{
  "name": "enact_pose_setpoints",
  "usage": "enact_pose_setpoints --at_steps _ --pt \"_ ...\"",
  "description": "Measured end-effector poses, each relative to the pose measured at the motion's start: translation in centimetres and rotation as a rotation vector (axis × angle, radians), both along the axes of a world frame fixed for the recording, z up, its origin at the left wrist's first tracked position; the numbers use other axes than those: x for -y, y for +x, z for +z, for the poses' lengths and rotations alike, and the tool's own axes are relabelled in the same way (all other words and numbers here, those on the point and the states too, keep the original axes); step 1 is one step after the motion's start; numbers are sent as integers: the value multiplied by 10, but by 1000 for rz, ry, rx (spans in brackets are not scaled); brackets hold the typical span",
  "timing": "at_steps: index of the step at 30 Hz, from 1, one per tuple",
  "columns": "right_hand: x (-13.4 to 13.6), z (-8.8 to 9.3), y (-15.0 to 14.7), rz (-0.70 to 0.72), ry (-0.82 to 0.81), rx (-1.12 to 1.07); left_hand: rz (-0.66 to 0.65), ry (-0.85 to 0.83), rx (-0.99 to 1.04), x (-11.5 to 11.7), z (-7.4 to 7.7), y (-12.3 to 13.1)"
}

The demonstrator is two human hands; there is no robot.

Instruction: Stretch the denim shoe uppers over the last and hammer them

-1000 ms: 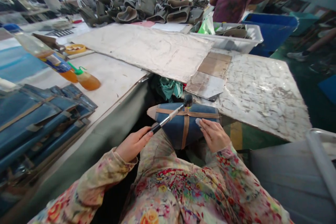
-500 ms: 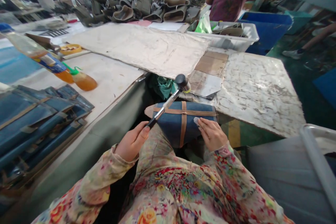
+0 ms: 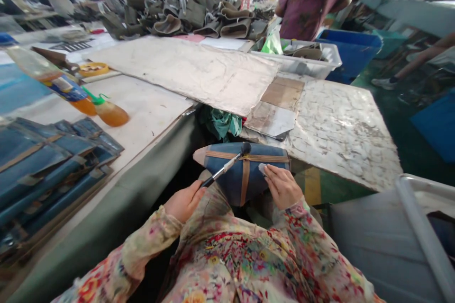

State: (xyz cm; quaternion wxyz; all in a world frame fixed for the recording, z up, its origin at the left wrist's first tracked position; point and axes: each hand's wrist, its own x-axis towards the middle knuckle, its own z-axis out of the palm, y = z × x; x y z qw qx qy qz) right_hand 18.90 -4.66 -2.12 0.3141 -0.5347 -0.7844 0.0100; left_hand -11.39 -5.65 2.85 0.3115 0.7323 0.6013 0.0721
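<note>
My left hand (image 3: 185,201) is closed round the dark grip of a hammer (image 3: 227,165) with a metal shaft. Its black head lies over the crossing of two tan strips on a blue piece (image 3: 229,182), which rests over a light, rounded-ended support in front of my lap. My right hand (image 3: 283,184) is at the right part of the blue piece, thumb and fingers pinched on a small whitish thing (image 3: 262,168) whose kind I cannot make out.
Left, stacked blue pieces (image 3: 53,161) lie beside an orange-filled squeeze bottle (image 3: 110,112) and a larger bottle (image 3: 66,87). A grey bin (image 3: 369,232) stands at my right. Ahead are a worn white board (image 3: 341,123), a white crate (image 3: 330,64) and a person in a purple top (image 3: 313,4).
The hammer head has come down from above the blue piece onto the crossed strips. My right hand keeps its pinch at nearly the same spot.
</note>
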Motion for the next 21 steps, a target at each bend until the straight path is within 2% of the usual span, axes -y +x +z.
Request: enact_pose_setpoints --at_steps 6,11,13,15,17,19,21 --pt "2 0 -1 6 1 -3 70 66 40 -1 -3 0" --pt "1 -3 -1 -6 -21 -27 2 -3 6 -6 -11 0" --pt "-1 -5 5 -22 -32 -61 61 53 19 -12 -7 -5" --pt "-4 -7 18 -116 -44 -134 186 126 -20 -22 3 -16" --pt "-9 -8 35 -292 -114 -222 323 217 -94 -34 16 -32" --pt "-17 -9 51 -474 -270 -289 428 294 -182 -47 29 -52" --pt "-27 -11 62 -553 -445 -352 495 329 -268 -61 36 -72"
